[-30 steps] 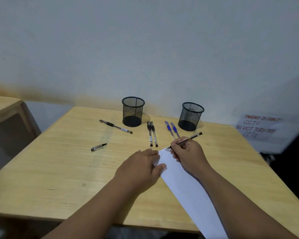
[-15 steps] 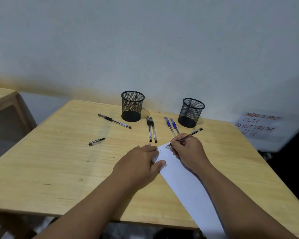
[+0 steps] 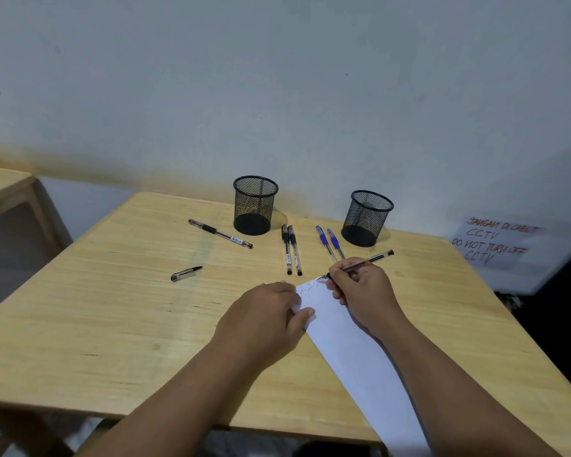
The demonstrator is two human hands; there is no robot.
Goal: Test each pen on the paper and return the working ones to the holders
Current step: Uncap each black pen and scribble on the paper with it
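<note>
Paper (image 3: 353,351) lies slantwise across the near right part of the desk (image 3: 112,324), its lower end running off the near edge. The left hand (image 3: 264,321) rests on the sheet's left margin, fingers laid flat and thumb pressed on the page, holding it down. The right hand (image 3: 360,291) sits on the far end of the sheet, fingers curled tight round a clear black pen (image 3: 363,263); the tip touches the sheet's far corner, where a few thin scribbles (image 3: 309,286) show. The back end of that pen points toward the desk's far right corner.

Farther in, a pen cap (image 3: 185,274) lies alone left of the middle. Two black pens (image 3: 291,250) lie side by side, touching, pointing at the near edge, and two blue pens (image 3: 330,244) lie just to their right, partly hidden by the writing hand. Another black pen (image 3: 220,233) lies slanted toward the far left. Along the far edge stand two upright mesh holders, the left holder (image 3: 254,206) and the right holder (image 3: 367,218), well apart. On the wall to the right hangs a handwritten notice (image 3: 495,244).
</note>
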